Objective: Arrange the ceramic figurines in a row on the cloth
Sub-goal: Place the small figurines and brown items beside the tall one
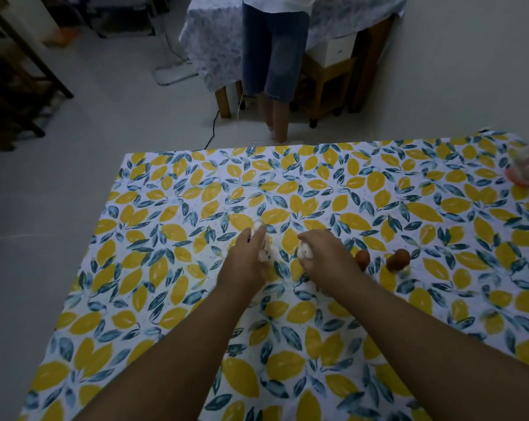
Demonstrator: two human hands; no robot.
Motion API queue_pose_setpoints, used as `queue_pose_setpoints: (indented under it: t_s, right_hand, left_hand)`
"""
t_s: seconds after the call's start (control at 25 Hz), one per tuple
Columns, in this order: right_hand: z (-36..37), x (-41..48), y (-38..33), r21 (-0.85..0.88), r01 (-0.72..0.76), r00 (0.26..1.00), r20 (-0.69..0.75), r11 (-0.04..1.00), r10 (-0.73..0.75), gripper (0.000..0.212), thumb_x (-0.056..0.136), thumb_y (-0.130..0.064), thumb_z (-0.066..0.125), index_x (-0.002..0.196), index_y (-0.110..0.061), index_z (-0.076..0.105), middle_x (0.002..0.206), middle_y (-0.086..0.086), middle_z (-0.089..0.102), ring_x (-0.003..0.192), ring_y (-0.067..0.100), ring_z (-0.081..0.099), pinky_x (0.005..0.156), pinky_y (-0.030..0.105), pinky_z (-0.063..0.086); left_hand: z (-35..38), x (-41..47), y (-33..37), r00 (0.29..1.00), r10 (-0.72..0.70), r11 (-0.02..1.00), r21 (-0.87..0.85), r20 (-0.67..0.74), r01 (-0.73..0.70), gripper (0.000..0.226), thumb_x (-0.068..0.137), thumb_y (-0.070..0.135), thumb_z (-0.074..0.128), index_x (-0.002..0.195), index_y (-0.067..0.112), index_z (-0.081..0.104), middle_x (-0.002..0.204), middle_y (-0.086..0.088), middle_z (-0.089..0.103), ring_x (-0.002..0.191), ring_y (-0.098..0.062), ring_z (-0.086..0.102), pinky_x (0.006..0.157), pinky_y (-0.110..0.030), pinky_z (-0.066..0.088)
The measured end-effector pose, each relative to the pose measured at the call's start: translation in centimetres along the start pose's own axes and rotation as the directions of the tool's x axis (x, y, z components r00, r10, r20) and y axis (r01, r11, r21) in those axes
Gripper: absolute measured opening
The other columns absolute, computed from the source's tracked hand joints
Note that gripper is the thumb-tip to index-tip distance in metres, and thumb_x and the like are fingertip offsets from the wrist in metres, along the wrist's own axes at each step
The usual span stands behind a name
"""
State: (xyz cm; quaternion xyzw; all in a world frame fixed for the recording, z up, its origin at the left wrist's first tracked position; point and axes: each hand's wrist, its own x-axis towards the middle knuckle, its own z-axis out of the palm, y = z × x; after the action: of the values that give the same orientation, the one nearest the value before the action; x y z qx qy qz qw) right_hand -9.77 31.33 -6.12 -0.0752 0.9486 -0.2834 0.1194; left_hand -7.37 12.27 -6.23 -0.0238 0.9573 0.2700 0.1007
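Note:
The lemon-print cloth [172, 262] covers the table. My left hand [246, 259] grips a white figurine [264, 249] near the cloth's middle, its top showing above my fingers. My right hand [327, 256] closes over a second white figurine [305, 253] just to the right. Two brown mushroom-shaped figurines stand further right: a smaller one [362, 259] beside my right wrist, and a larger one [398, 260] on a pale base. The four lie roughly along one line. Details of the white figurines are blurred and partly hidden by my fingers.
A blurred pink and white object [527, 168] lies at the cloth's far right edge. Beyond the table a person [275, 56] stands on the pale floor by another cloth-covered table [211, 47]. Dark wooden furniture [11, 86] is at the far left.

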Motion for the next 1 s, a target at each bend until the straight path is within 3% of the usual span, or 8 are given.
queue_pose_setpoints:
  t_s: [0.12,0.2,0.32,0.44,0.56,0.8,1.0]
  right_hand:
    - [-4.5,-0.3,0.5,0.119,0.041,0.985,-0.169,0.992,-0.02,0.047,0.089,-0.018,0.072,0.134,-0.014,0.06,0.129,0.013,0.049,0.105,0.029,0.056,0.084,0.035,0.047]
    - [-7.6,-0.5,2.4,0.156,0.044,0.967,-0.254,0.987,-0.003,0.047,0.085,-0.016,0.076,0.13,-0.012,0.063,0.127,0.014,0.046,0.097,0.025,0.054,0.08,0.031,0.045]
    - [-11.9,-1.1,7.6,0.186,-0.028,0.938,-0.335,0.982,0.09,0.049,0.082,-0.015,0.079,0.129,-0.013,0.065,0.134,0.016,0.046,0.108,0.028,0.055,0.083,0.032,0.046]
    - [-15.5,-2.1,13.7,0.25,-0.123,0.906,-0.367,0.96,0.211,0.052,0.084,-0.018,0.077,0.134,-0.017,0.063,0.147,0.015,0.047,0.129,0.032,0.051,0.094,0.035,0.047]
    - [-18.3,-3.4,20.5,0.31,-0.176,0.864,-0.406,0.934,0.297,0.055,0.085,-0.022,0.079,0.137,-0.018,0.06,0.14,0.011,0.056,0.122,0.029,0.057,0.097,0.043,0.052]
    - [-21.7,-6.6,33.4,0.352,-0.327,0.734,-0.491,0.877,0.47,0.044,0.078,-0.02,0.084,0.119,-0.014,0.07,0.123,0.009,0.065,0.112,0.029,0.061,0.089,0.038,0.053]
    - [-22.4,-7.1,40.8,0.367,-0.421,0.646,-0.52,0.829,0.558,0.045,0.079,-0.019,0.083,0.121,-0.013,0.07,0.129,0.014,0.06,0.116,0.03,0.058,0.086,0.029,0.041]
  left_hand:
    - [-1.1,1.5,4.0,0.994,0.096,0.985,-0.138,-0.055,-0.103,0.085,0.089,0.015,0.069,0.157,0.027,0.02,0.159,-0.007,0.034,0.143,-0.027,0.036,0.104,-0.044,0.045]
    - [-1.4,3.3,8.3,0.985,0.149,0.974,-0.16,-0.087,-0.161,0.076,0.089,0.02,0.07,0.153,0.019,0.03,0.151,-0.007,0.046,0.136,-0.027,0.045,0.102,-0.037,0.045]
    - [-0.4,6.3,15.7,0.965,0.251,0.953,-0.154,-0.08,-0.26,0.061,0.085,0.021,0.075,0.14,0.012,0.049,0.136,-0.01,0.058,0.122,-0.03,0.055,0.095,-0.037,0.047]
    - [3.0,9.3,22.6,0.934,0.356,0.925,-0.136,-0.022,-0.355,0.067,0.083,0.025,0.078,0.143,0.015,0.05,0.139,-0.01,0.057,0.127,-0.029,0.052,0.1,-0.039,0.046]
    - [7.9,11.7,29.6,0.897,0.437,0.893,-0.151,0.068,-0.424,0.066,0.085,0.024,0.078,0.144,0.02,0.049,0.139,-0.01,0.054,0.124,-0.03,0.052,0.097,-0.04,0.048]
    - [17.7,15.8,40.5,0.797,0.548,0.836,-0.194,0.254,-0.513,0.067,0.085,0.024,0.078,0.145,0.024,0.047,0.145,-0.005,0.054,0.128,-0.029,0.053,0.098,-0.043,0.051]
    - [24.1,18.6,47.4,0.724,0.607,0.788,-0.128,0.329,-0.602,0.067,0.085,0.023,0.078,0.144,0.022,0.046,0.142,-0.006,0.057,0.125,-0.029,0.055,0.095,-0.045,0.052]
